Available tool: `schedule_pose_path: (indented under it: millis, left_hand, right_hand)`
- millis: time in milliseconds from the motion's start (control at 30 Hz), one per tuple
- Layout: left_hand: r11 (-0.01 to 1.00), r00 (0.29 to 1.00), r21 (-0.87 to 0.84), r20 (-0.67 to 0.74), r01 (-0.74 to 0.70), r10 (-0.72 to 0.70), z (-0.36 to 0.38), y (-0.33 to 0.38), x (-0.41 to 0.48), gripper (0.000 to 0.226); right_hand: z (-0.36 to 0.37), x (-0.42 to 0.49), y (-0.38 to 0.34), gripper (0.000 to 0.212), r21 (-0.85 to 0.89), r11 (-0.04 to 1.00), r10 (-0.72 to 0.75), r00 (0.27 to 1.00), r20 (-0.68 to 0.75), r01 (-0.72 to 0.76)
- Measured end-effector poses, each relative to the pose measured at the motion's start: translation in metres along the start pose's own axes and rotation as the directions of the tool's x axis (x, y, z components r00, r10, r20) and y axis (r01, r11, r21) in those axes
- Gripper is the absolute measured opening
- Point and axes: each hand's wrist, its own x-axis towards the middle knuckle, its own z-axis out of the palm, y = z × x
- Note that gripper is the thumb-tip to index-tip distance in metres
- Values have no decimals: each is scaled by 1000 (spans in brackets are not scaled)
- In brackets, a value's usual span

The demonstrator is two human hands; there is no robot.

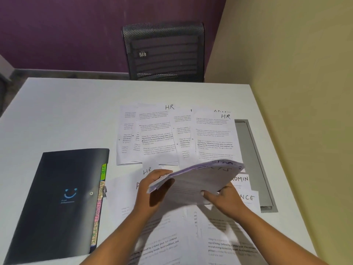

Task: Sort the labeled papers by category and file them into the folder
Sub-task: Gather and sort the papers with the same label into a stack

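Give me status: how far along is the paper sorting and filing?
Early. Done: little. The sheets marked HR and ADMIN lie spread and overlapping on the table, not in clear piles. In hand: the left hand and right hand hold a stack of papers above them. Left: the rest of the sorting and apparently all filing. The black tabbed folder lies closed.
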Motion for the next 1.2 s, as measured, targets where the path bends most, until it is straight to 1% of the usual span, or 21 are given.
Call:
schedule_pose_path:
  millis: [33, 100, 200, 267, 333, 367, 400, 433, 500, 567, 600, 633, 700, 800, 900, 967, 1067, 1100, 1200]
  left_hand:
    - [998, 998, -6, 24, 56, -56, 0, 3, 4, 18]
    - [993, 994, -51, 17, 106, -105, 0, 4, 14, 19]
    - [976, 991, -172, -14, 131, -136, -3, 11, 29, 5]
    - [959, 985, -228, 24, 169, -168, -5, 16, 37, 5]
    - [933, 967, -263, 123, 247, -221, -6, 20, 47, 8]
    - [919, 950, -262, 180, 295, -254, -8, 23, 53, 10]
    - [912, 937, -241, 198, 332, -289, -11, 22, 61, 12]
    - [914, 934, -205, 148, 350, -325, -15, 19, 70, 17]
    - [926, 922, -60, -93, 372, -376, -25, -5, 97, 26]
    - [895, 847, 62, -358, 442, -393, -41, -28, 122, 23]
    - [874, 809, 101, -442, 475, -388, -49, -39, 133, 24]
    - [859, 791, 142, -485, 492, -373, -54, -46, 142, 31]
    - [823, 801, 251, -488, 509, -347, -60, -53, 158, 47]
    - [762, 817, 380, -479, 523, -321, -51, -52, 175, 63]
    - [703, 807, 423, -447, 571, -386, -39, -49, 186, 77]
    - [701, 790, 387, -428, 599, -439, -35, -49, 191, 79]
    - [741, 742, 186, -384, 645, -550, -34, -50, 198, 71]
    - [757, 744, 134, -358, 640, -565, -35, -51, 200, 64]
    - [825, 817, 121, -275, 552, -506, -41, -58, 203, 36]
  right_hand:
    - [0, 6, 3, 24, -8, 1000, 9, 1000, -5, -9]
    - [-2, 17, 2, 18, -11, 1000, 15, 999, -32, -16]
    - [-7, 32, -2, 16, 55, 998, -3, 997, -77, 8]
    - [-9, 39, 2, 14, 79, 997, -4, 995, -97, 12]
    - [-8, 47, 9, 12, 73, 997, 11, 995, -103, -4]
    - [-6, 51, 14, 12, 96, 995, 49, 991, -125, -37]
    - [-4, 56, 19, 12, 140, 987, 93, 984, -152, -72]
    - [-3, 59, 24, 13, 188, 977, 135, 974, -181, -101]
    - [-2, 64, 29, 13, 280, 948, 215, 952, -216, -151]
    - [-3, 65, 32, 14, 418, 887, 302, 931, -205, -195]
    - [-4, 65, 34, 16, 463, 862, 328, 924, -196, -207]
    - [-4, 64, 34, 16, 485, 849, 337, 922, -192, -209]
    - [-5, 64, 38, 16, 486, 846, 353, 914, -200, -220]
    - [-5, 64, 42, 16, 437, 871, 354, 903, -242, -224]
    - [-6, 62, 41, 12, 381, 898, 336, 901, -275, -219]
    - [-9, 61, 40, 12, 329, 919, 318, 899, -301, -215]
    - [-11, 58, 34, 11, 304, 926, 318, 897, -308, -225]
    - [-10, 57, 32, 11, 317, 921, 325, 896, -302, -226]
    - [-4, 52, 22, 10, 379, 891, 372, 879, -297, -249]
